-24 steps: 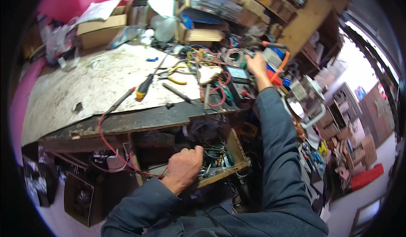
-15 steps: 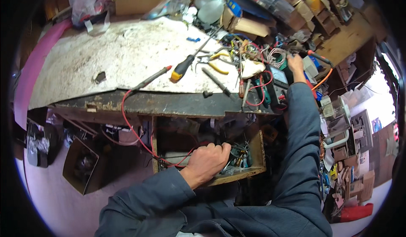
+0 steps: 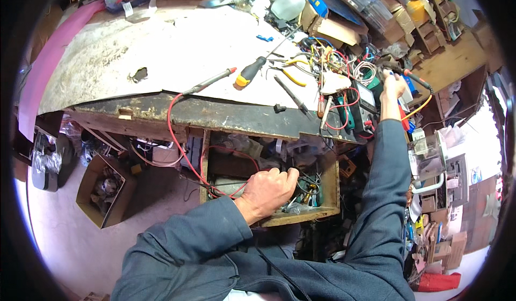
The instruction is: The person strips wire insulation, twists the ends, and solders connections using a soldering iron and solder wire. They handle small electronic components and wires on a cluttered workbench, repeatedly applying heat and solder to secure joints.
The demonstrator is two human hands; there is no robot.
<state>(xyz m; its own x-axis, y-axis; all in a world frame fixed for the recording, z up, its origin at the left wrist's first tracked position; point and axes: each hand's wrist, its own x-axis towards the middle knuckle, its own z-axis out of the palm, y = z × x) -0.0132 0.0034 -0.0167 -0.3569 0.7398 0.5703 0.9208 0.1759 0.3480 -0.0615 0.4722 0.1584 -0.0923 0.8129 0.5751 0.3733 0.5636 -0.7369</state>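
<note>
My left hand (image 3: 269, 191) is closed in a fist over the front of an open wooden drawer (image 3: 317, 215); what it grips is hidden. Red and black leads run beside that wrist. On the bench's right side, my right hand (image 3: 392, 89) curls around something by a green object, its fingertips largely hidden. Left of it stands an analog multimeter (image 3: 367, 96). An orange-and-black probe-like handle (image 3: 416, 77) with an orange cable lies just beyond. A red-tipped test probe (image 3: 210, 81), a yellow-and-black screwdriver (image 3: 250, 73), yellow-handled pliers (image 3: 293, 75) and a black probe (image 3: 290, 93) lie on the bench.
Tangled wires (image 3: 336, 59) heap up behind the multimeter. Cardboard boxes and plastic drawers (image 3: 365, 3) line the back right. A stained white sheet (image 3: 107, 64) covers the bench top. Below, on the floor at left, stands an open carton (image 3: 102, 193). Shelves of clutter fill the right.
The whole view has shifted slightly, with the bench appearing further right and higher. My right hand has moved slightly right beside the multimeter. My left hand stays closed over the drawer.
</note>
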